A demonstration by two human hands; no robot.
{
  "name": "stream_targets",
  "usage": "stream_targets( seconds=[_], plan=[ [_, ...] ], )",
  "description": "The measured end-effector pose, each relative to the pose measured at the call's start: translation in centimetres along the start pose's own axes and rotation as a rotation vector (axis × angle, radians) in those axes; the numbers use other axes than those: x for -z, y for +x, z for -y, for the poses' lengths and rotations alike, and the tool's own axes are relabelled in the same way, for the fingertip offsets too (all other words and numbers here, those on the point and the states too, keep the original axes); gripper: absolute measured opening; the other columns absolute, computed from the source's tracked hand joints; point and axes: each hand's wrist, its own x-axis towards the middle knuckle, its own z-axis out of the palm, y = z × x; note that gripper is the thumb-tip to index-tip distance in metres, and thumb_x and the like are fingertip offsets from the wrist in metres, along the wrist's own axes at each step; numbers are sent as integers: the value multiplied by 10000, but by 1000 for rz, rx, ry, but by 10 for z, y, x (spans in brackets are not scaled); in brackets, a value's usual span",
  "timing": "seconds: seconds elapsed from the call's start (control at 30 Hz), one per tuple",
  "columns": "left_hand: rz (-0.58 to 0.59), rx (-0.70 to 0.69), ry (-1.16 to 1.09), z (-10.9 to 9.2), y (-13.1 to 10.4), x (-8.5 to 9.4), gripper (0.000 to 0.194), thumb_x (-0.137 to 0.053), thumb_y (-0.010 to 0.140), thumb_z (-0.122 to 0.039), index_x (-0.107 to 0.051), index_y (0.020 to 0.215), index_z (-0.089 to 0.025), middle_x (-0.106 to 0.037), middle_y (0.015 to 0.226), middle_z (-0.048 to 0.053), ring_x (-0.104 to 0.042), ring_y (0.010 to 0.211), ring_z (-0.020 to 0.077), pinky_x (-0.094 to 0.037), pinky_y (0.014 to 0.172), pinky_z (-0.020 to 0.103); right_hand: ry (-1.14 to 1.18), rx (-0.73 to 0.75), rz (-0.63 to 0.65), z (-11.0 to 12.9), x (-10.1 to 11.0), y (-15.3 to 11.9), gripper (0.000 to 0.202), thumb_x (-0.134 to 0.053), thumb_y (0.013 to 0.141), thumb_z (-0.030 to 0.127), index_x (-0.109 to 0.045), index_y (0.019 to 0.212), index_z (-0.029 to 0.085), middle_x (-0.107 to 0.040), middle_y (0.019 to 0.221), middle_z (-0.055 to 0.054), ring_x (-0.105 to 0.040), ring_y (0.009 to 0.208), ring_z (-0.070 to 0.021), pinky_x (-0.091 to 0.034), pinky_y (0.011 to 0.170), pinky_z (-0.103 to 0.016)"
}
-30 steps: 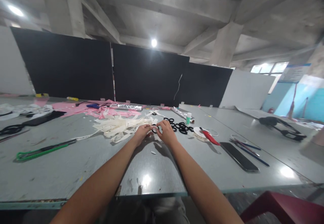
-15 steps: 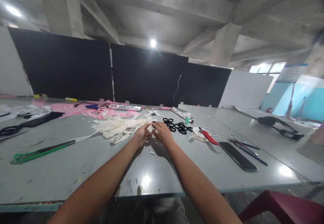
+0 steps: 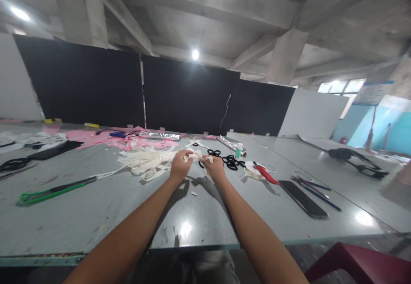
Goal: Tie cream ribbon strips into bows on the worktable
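A white ribbon strip (image 3: pixel 196 155) stretches between my two hands above the grey table. My left hand (image 3: pixel 180 166) pinches its left end, the fingers closed. On the other end my right hand (image 3: pixel 215 168) is closed too, and some ribbon hangs below its fingers. Part of a black ring (image 3: pixel 201 164) shows beside my right fingertips; whether it is on the ribbon I cannot tell. A loose heap of cream ribbon strips (image 3: pixel 146 162) lies left of my left hand. Several black rings (image 3: pixel 231 162) lie just beyond my right hand.
To the right lie a ribbon roll (image 3: pixel 252 172), a red-handled tool (image 3: pixel 267 175), a phone (image 3: pixel 302 198) and pens (image 3: pixel 321 194). A small green-and-white bottle (image 3: pixel 239 150) stands behind. A green cutter (image 3: pixel 54 191) and black scissors (image 3: pixel 14 164) lie left. Pink scraps (image 3: pixel 90 139) lie behind.
My hands were close together over a bunched white piece. They have moved apart sideways, and the ribbon now spans the gap between them. The view has shifted slightly.
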Motion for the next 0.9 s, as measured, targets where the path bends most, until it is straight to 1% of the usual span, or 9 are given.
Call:
stream_targets(
  seconds=[0.03,0.1,0.2,0.3,0.4,0.63,0.8,0.83,0.9],
  plan=[
    [-14,-55,46,0,1,2,288,-567,720,-247,-674,983,-198,-643,974,60,-559,872,204,-415,824,335,69,-36,18,1,1,0,355,-687,651,405,-718,856,116,-675,689,-53,-542,582,-149,-405,553,-256],
    [33,-87,65,-1,1,5,278,-588,733,-319,-678,973,-211,-655,994,49,-565,890,204,-404,860,339,159,-76,45,3,1,-1,397,-718,603,417,-715,847,103,-659,657,-45,-512,547,-131,-383,536,-250],
    [204,-34,-29,-2,0,2,260,-565,753,-393,-694,833,-182,-688,872,41,-598,822,193,-423,823,312,237,-102,102,9,1,-3,408,-741,571,408,-705,836,100,-646,645,-39,-502,549,-122,-380,547,-250],
    [278,-6,-143,0,0,-2,303,-519,773,-415,-678,728,-160,-686,746,34,-609,761,182,-442,755,282,259,-116,145,12,-1,-5,425,-743,571,388,-691,882,103,-637,642,-24,-509,566,-119,-387,571,-248],
    [248,14,-166,4,0,-4,277,-543,745,-396,-676,738,-153,-687,737,34,-609,732,175,-450,728,274,197,-134,143,11,-4,-6,432,-741,563,397,-684,873,101,-620,634,-13,-499,564,-116,-382,568,-245],
    [205,0,-78,7,-1,-3,227,-545,758,-359,-681,791,-180,-695,798,29,-612,771,176,-446,786,293,70,-129,98,12,-3,-8,314,-706,577,415,-622,676,130,-506,527,34,-397,500,-92,-316,499,-228],
    [-32,4,111,11,2,1,242,-519,791,-329,-675,943,-222,-660,1078,44,-560,1040,228,-369,952,372,54,-98,107,16,1,-7,229,-664,589,357,-609,627,138,-504,520,35,-396,500,-91,-308,501,-224],
    [-54,22,141,12,3,2,256,-528,786,-327,-668,977,-229,-647,1116,47,-543,1076,237,-355,968,385,52,-90,111,17,1,-7,221,-657,593,351,-611,625,137,-509,522,34,-397,501,-91,-309,502,-223],
    [-22,77,153,15,3,3,291,-533,786,-349,-656,1024,-238,-654,1112,49,-556,1063,240,-351,967,396,46,-82,116,17,1,-7,217,-648,601,352,-613,623,139,-509,518,33,-397,499,-91,-310,499,-220]
  ],
)
